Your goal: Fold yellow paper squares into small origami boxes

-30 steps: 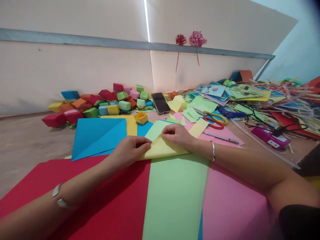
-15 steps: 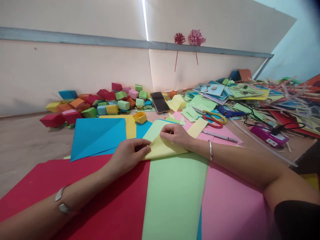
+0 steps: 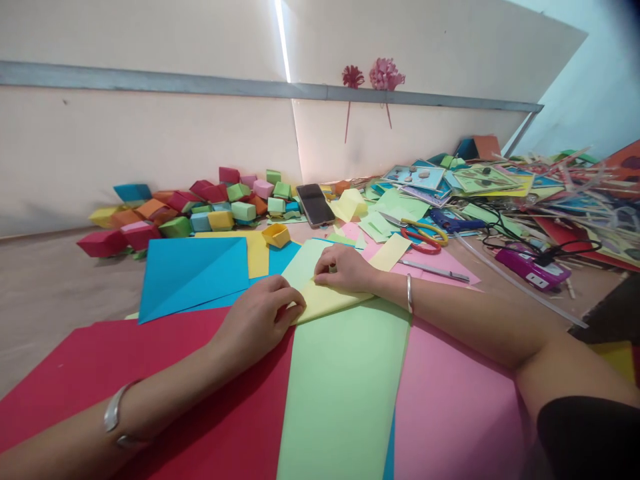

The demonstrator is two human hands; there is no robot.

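A pale yellow sheet of paper (image 3: 330, 301), folded over, lies at the centre on top of a light green sheet (image 3: 340, 387). My left hand (image 3: 267, 310) pinches its left corner between thumb and fingers. On the paper's upper edge, my right hand (image 3: 345, 268) is closed, fingertips and thumb together on the paper. Left of the green sheet spreads a red sheet (image 3: 200, 387), and to its right a pink sheet (image 3: 450, 400). A blue sheet (image 3: 195, 273) with a diagonal crease lies beyond my left hand.
Small coloured paper boxes (image 3: 200, 207) are heaped at the back left, near a phone (image 3: 315, 205). A yellow open box (image 3: 276, 235) stands closer. Scissors (image 3: 423, 237), a cutter knife (image 3: 437, 270), a blue glue gun (image 3: 455, 221) and a purple power strip (image 3: 533, 267) lie to the right.
My left hand has rolled over, its fingers now curled down on the paper's left corner. My right hand has shifted slightly left along the upper edge. The view has moved a little.
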